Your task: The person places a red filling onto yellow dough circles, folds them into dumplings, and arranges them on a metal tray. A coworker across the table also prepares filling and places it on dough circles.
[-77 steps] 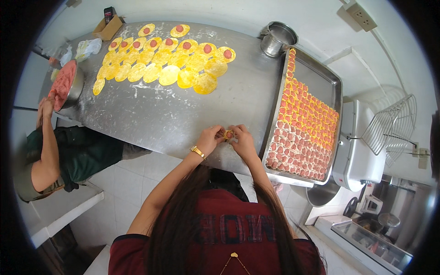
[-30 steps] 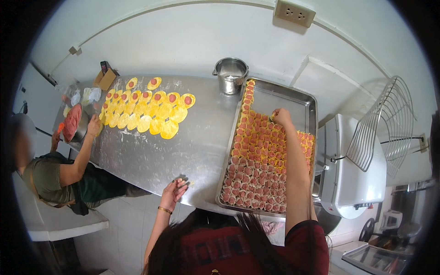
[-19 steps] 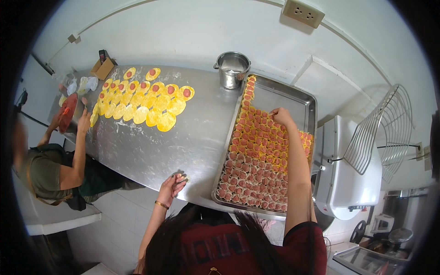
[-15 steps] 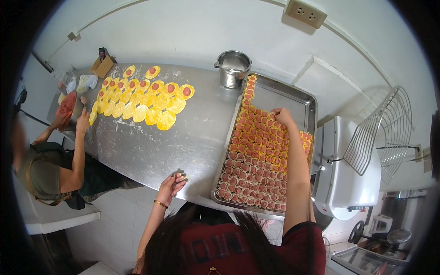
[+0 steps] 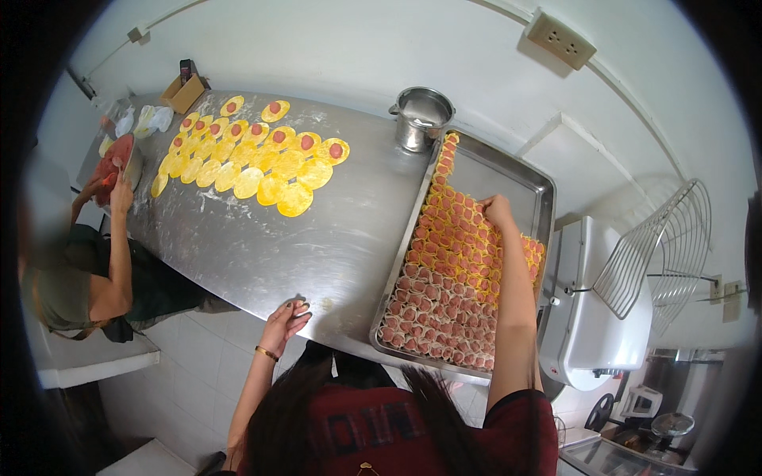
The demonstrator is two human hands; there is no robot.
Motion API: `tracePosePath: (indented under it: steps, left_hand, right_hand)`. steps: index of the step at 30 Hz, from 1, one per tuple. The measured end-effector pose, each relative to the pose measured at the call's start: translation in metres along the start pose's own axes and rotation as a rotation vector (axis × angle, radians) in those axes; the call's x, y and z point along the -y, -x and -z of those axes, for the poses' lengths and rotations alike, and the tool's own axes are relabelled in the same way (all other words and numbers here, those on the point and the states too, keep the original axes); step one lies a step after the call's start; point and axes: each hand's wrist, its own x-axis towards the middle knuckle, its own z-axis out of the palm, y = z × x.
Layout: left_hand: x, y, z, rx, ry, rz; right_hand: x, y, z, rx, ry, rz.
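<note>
My right hand reaches over a large metal tray, its fingers pinched on a dumpling at the upper edge of the packed rows. Those open-topped dumplings have pink meat filling; wrappers look yellow farther up and whitish nearer me. Palm up, my left hand hovers at the table's near edge, left of the tray. Its fingers are curled together; dark bits show at the fingertips, and what they hold, if anything, is too small to tell. Round yellow wrappers lie in overlapping rows on the table, several topped with meat balls.
A metal pail stands against the tray's far left corner. At the left, a co-worker's hand works at a bowl of pink meat. A white machine and wire rack border the tray's right side.
The whole view has shifted slightly. My left hand's fingers have curled in more. My right hand stays at the dumplings' upper edge. The co-worker's hand has moved down to the meat bowl.
</note>
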Motion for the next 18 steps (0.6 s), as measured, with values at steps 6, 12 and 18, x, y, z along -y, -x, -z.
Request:
tracePosePath:
  steps: [6,12,18]
  left_hand:
    - [-0.027,-0.004,0.025,0.002,-0.038,-0.037]
    - [-0.077,-0.023,0.07,0.03,-0.201,-0.224]
    - [-0.116,-0.045,0.158,-0.018,-0.202,-0.377]
  right_hand:
    - [0.051,0.008,0.019,-0.453,0.141,-0.127]
    - [0.224,-0.032,-0.05,-0.592,-0.307,0.246]
    - [0.399,-0.127,-0.177,-0.239,-0.395,0.202]
